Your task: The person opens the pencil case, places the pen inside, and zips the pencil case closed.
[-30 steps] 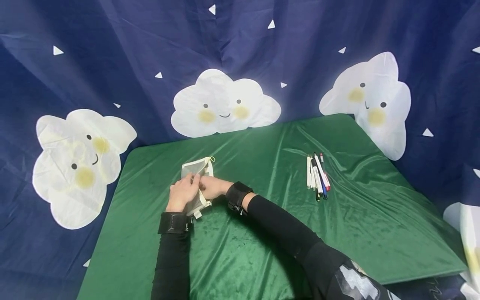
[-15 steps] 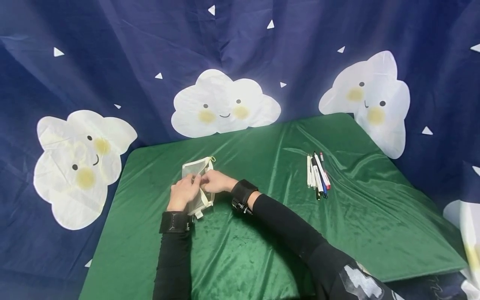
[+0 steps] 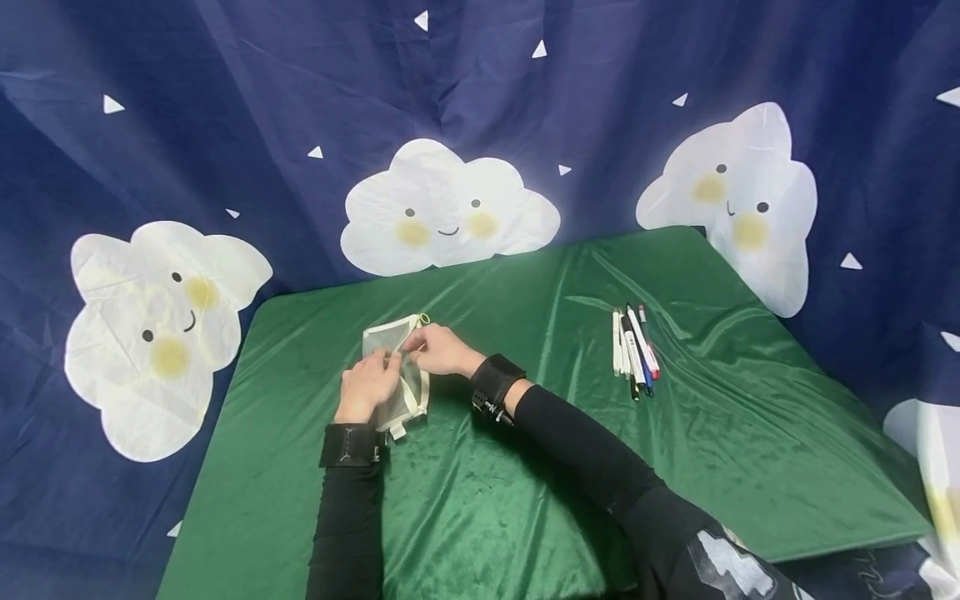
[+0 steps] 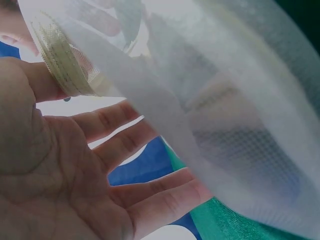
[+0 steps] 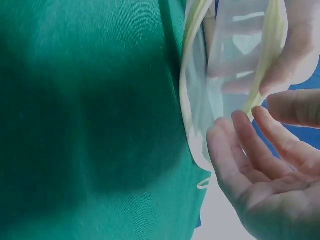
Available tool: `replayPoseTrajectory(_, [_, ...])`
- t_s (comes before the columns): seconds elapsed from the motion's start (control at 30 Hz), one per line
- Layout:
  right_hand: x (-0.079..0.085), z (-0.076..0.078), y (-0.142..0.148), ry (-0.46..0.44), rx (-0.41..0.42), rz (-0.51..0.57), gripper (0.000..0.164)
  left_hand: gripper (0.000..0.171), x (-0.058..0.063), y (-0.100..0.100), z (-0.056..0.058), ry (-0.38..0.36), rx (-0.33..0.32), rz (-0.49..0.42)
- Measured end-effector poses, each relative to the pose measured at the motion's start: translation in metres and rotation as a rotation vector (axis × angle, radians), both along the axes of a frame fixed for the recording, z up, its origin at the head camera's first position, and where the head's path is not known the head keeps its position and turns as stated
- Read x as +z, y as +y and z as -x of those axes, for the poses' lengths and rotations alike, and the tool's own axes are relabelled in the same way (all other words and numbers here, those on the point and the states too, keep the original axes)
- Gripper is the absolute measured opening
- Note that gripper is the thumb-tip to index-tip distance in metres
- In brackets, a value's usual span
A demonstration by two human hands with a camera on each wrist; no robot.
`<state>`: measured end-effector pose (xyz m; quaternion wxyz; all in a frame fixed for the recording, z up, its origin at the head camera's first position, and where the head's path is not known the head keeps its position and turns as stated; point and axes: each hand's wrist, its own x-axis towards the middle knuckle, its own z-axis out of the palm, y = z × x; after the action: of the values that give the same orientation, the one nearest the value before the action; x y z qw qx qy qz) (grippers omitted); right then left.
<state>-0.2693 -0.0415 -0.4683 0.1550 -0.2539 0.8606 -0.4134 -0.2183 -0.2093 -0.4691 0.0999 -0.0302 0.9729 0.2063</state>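
Being pinched along its zippered edge by the left hand (image 3: 367, 386), the mesh pouch (image 3: 394, 408) is held gaping, presumably for access. That edge is met by the right hand (image 3: 442, 351); whether it pinches cannot be told. Sheer panels are cream-bordered. At 3 o'clock, slim pens (image 3: 632, 343) are bunched on the velvety green table (image 3: 487, 321).

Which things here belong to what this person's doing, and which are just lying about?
In the job, it seems:
translucent pouch
left hand, holding its edge
right hand, at its opening

Apart, untouched:
pens, lying on the green cloth
cloud-patterned curtain behind
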Motion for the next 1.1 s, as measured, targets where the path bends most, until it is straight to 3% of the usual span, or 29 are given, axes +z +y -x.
replayPoseTrajectory(0.33, [0.016, 0.001, 0.019, 0.105, -0.009, 0.027, 0.036, 0.056, -0.005, 0.001, 0.002, 0.021, 0.003, 0.004])
replayPoseTrajectory(0.57, [0.031, -0.003, 0.039, 0.250, -0.054, -0.002, 0.039, 0.055, -0.005, 0.002, 0.004, 0.043, -0.003, 0.007])
replayPoseTrajectory(0.87, [0.048, -0.017, 0.075, 0.432, -0.132, -0.064, 0.040, 0.055, -0.005, 0.003, 0.003, 0.043, -0.009, 0.013])
replayPoseTrajectory(1.1, [0.044, -0.034, 0.099, 0.564, -0.167, -0.055, 0.038, 0.053, -0.005, 0.002, -0.001, 0.052, -0.001, 0.005])
